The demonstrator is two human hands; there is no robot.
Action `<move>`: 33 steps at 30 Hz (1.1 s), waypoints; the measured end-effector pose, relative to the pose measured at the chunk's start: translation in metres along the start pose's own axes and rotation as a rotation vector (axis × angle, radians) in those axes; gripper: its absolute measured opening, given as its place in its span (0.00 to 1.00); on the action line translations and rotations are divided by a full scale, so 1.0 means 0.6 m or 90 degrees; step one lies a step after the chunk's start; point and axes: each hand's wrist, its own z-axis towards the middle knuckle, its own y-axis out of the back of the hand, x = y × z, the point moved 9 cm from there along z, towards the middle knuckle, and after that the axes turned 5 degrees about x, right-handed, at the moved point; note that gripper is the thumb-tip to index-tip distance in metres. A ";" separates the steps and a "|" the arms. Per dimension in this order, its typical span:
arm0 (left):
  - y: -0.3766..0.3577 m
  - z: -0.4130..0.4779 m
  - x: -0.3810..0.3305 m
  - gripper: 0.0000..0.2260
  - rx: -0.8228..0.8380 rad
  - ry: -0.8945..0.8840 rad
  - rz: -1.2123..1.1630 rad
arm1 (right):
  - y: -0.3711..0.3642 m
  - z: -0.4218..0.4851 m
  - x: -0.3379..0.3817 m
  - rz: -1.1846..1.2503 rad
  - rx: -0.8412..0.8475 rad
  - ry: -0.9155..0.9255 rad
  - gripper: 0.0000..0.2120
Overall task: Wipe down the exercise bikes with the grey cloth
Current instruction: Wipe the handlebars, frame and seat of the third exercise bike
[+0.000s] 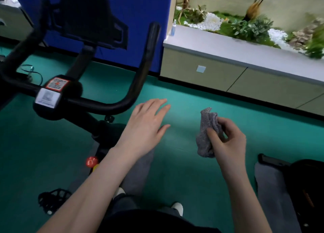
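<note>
A black exercise bike [75, 99] fills the left of the head view, with curved handlebars [140, 71], a dark console on top and a red and white sticker on the stem. My left hand [145, 125] hovers flat with fingers apart, just right of the handlebar's bend, touching nothing. My right hand [228, 141] pinches a crumpled grey cloth [206, 132], held in the air over the green floor, apart from the bike. Part of a second bike [294, 189] shows at the lower right edge.
A low cabinet [245, 78] with a white top and artificial plants runs along the right. A small spray bottle [173, 28] stands on its left end. A blue wall panel [140, 13] stands behind the bike. A black pedal [52, 201] and red knob [91, 161] sit low.
</note>
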 end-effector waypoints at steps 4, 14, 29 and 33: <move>-0.063 0.053 -0.128 0.24 0.024 -0.023 0.015 | 0.131 0.004 -0.038 -0.082 -0.040 0.043 0.14; -0.164 0.155 -0.262 0.26 0.104 -0.030 0.057 | 0.315 0.052 -0.140 -0.209 -0.080 0.011 0.11; -0.228 0.434 -0.087 0.30 0.103 0.161 -0.002 | 0.193 0.426 -0.166 -0.190 0.085 0.061 0.12; -0.224 0.510 -0.052 0.30 0.105 0.176 -0.001 | 0.180 0.516 -0.186 -0.146 0.100 0.020 0.12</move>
